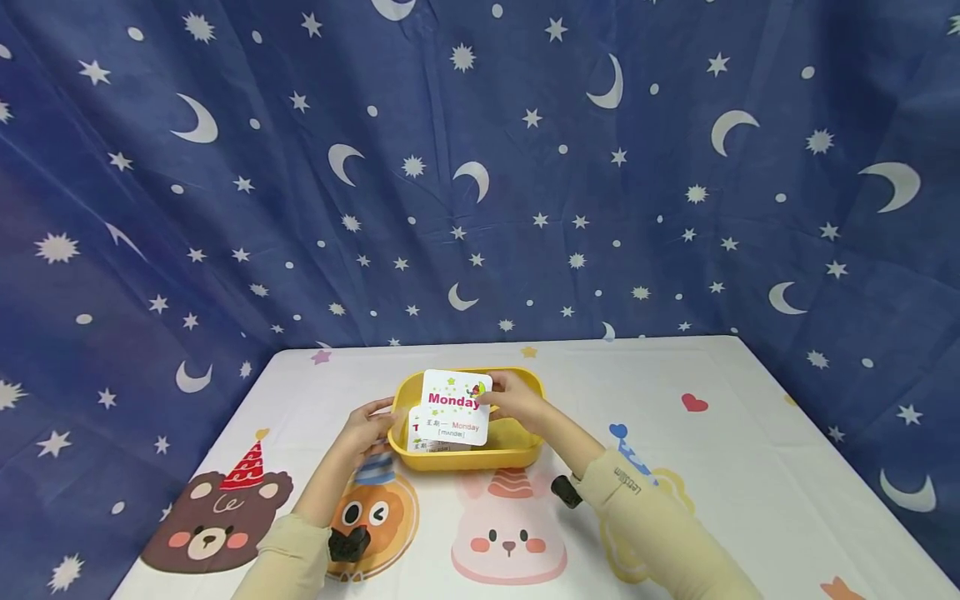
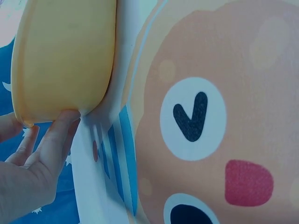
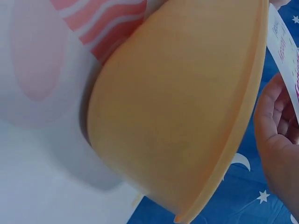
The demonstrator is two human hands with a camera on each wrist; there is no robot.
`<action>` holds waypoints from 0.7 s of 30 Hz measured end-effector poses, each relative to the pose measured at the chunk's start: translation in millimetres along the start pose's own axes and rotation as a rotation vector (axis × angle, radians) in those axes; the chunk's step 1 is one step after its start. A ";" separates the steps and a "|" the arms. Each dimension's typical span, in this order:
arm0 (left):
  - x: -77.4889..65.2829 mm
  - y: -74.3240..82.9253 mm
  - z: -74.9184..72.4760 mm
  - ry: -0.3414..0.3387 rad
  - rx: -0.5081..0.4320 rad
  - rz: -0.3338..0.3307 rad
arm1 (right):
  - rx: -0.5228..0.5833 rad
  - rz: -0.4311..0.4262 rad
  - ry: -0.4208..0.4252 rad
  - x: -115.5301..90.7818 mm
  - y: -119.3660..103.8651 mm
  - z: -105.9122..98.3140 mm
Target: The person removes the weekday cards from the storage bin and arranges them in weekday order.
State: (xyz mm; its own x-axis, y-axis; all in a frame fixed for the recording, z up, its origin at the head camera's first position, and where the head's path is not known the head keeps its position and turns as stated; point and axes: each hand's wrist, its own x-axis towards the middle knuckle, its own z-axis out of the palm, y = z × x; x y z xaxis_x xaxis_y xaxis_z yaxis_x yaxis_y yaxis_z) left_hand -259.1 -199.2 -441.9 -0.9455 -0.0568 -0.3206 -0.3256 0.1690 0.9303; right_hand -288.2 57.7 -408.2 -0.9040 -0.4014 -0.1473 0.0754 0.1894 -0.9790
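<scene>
A yellow plastic basin (image 1: 480, 460) sits on the table. My left hand (image 1: 367, 428) grips its left end; in the left wrist view, the fingers (image 2: 60, 133) lie against the outer wall and the thumb is by the rim. Above the basin, my right hand (image 1: 517, 397) pinches the right edge of a white "Monday" flashcard (image 1: 456, 408) with Chinese text, tilted up with its print facing me. Behind and below it, more white cards (image 1: 417, 443) lie in the basin, mostly covered. The right wrist view shows the held card (image 3: 283, 51) edge-on beyond the basin wall.
A white tablecloth (image 1: 750, 467) with printed cartoon animals covers the table. Behind it hangs a dark blue curtain (image 1: 420, 267) with moons and stars. Black wrist-worn pieces show by the left sleeve (image 1: 288, 554) and the right sleeve (image 1: 652, 525).
</scene>
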 end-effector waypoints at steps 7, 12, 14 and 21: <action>1.3 -0.3 0.1 -0.006 -0.016 0.008 | 0.118 0.099 0.060 -15.7 0.3 -6.4; 1.2 -1.7 -0.1 -0.007 -0.019 0.012 | 0.130 0.137 0.058 -27.1 2.7 -13.0; 1.0 -1.8 -0.2 -0.004 -0.019 0.011 | 0.134 0.132 0.047 -32.6 4.5 -15.6; 3.2 -1.6 0.4 0.004 -0.004 -0.006 | 0.169 0.109 0.019 -50.9 12.5 -26.6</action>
State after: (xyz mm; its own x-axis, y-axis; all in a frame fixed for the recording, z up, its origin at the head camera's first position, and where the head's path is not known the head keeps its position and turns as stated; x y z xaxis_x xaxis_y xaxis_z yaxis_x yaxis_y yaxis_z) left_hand -261.5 -199.3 -444.5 -0.9434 -0.0616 -0.3260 -0.3317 0.1651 0.9288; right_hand -252.4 104.4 -409.2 -0.8944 -0.3690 -0.2529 0.2415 0.0774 -0.9673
